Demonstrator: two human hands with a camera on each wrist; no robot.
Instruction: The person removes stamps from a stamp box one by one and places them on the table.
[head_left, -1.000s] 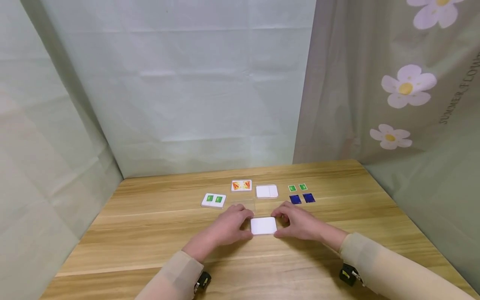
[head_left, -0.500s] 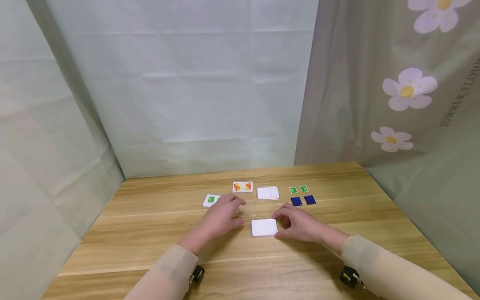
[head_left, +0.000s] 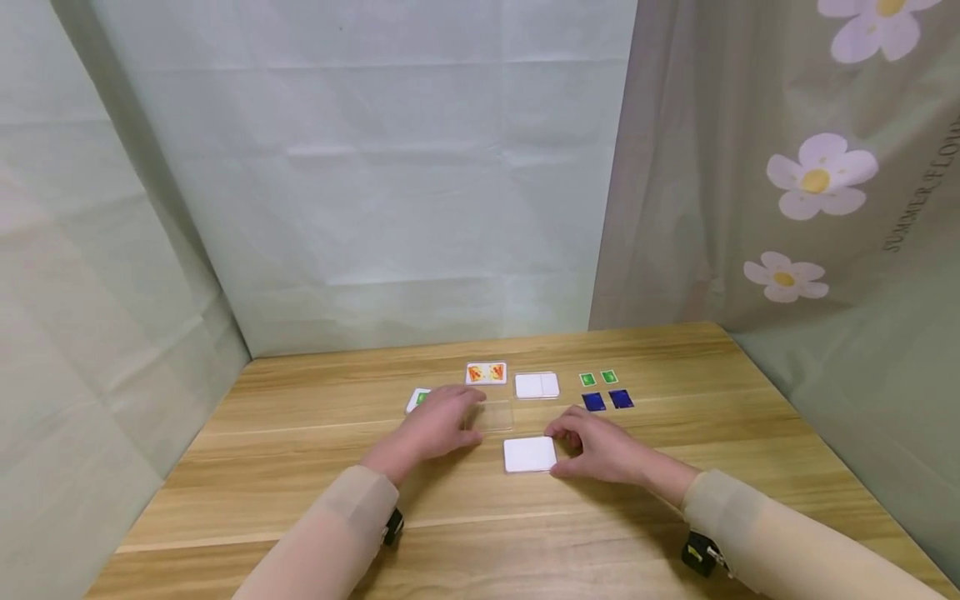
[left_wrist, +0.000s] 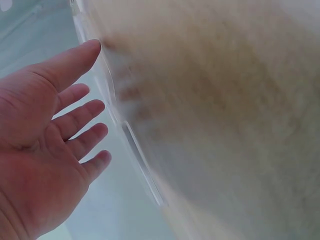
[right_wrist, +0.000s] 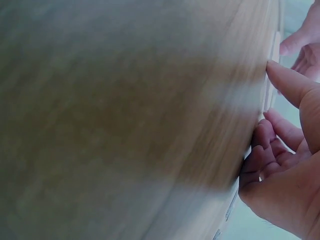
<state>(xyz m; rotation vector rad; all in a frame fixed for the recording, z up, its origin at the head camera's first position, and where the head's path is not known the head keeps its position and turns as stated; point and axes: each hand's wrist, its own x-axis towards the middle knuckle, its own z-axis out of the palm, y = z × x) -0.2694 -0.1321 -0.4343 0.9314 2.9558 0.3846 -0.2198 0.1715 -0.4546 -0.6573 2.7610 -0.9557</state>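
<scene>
A white rectangular card in a clear frame (head_left: 529, 455) lies flat on the wooden table. My right hand (head_left: 600, 447) holds its right short side, forefinger at the far corner and thumb at the near one; the other fingers curl under in the right wrist view. To the left, my left hand (head_left: 435, 423) is spread around the left end of a clear plastic cover (head_left: 492, 416), thumb and fingers well apart. The left wrist view shows the fingers (left_wrist: 82, 117) separated, palm bare. Partly hidden behind that hand is a white case with green stickers (head_left: 417, 399).
Farther back lie a case with orange pictures (head_left: 486, 373) and a plain white case (head_left: 537, 385). Small green squares (head_left: 587, 379) and dark blue squares (head_left: 594, 402) sit at the right. Pale curtains (head_left: 420, 183) stand behind the table.
My left hand has let go of the white card's left side and moved left and away from me to the clear cover. The right hand has stayed at the card.
</scene>
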